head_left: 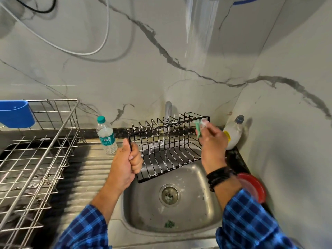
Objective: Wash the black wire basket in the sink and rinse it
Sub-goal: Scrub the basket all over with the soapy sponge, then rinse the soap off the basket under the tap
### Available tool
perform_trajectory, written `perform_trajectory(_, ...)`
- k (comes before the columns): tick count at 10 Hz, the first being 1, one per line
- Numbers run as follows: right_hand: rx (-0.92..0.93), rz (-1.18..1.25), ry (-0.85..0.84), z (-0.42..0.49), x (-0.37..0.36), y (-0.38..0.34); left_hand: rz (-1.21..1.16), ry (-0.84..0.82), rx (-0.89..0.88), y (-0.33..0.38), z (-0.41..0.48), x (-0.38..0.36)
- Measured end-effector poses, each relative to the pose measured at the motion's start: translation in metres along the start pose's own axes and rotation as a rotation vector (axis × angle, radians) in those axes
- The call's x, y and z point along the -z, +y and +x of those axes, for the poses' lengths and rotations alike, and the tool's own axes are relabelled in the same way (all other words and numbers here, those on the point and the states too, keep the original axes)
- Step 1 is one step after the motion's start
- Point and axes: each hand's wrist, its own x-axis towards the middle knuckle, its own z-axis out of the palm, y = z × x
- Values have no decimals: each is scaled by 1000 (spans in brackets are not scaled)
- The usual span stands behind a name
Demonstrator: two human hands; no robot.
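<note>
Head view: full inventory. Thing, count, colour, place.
sink: 1, steel, bottom centre
black wire basket: 1, black, sudsy, held over sink
scrubber: 1, green, at basket's right end
tap: 1, silver, behind basket
water bottle: 1, clear, teal cap, left of basket
soap bottle: 1, white, dark cap, back right corner
dish rack: 1, steel wire, left
caddy: 1, blue, on dish rack
dish: 1, red, right of sink
cables: 2, white, black, upper wall
left hand: 1, grips basket's left end
right hand: 1, holds scrubber

Tap partly hidden behind basket
</note>
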Motion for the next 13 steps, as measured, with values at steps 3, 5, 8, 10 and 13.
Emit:
perform_trajectory(3, 997, -1734, -498, 21, 22, 31, 124, -76, -15, 3, -5, -4)
perform_trajectory(5, 788, -1910, -694, -2, 14, 43, 77, -32, -34, -5, -9, -9)
perform_trajectory(8, 273, -1266, -537, -3, 18, 56, 33, -76, 67, -14, -8, 1)
perform_trajectory(10, 229, -1016, -914, -51, 0, 57, 60, -79, 109, -20, -2, 1)
perform_trajectory(13, 37, -716, -116, -27, 129, 66, 232, -36, 155, -27, 2, 16)
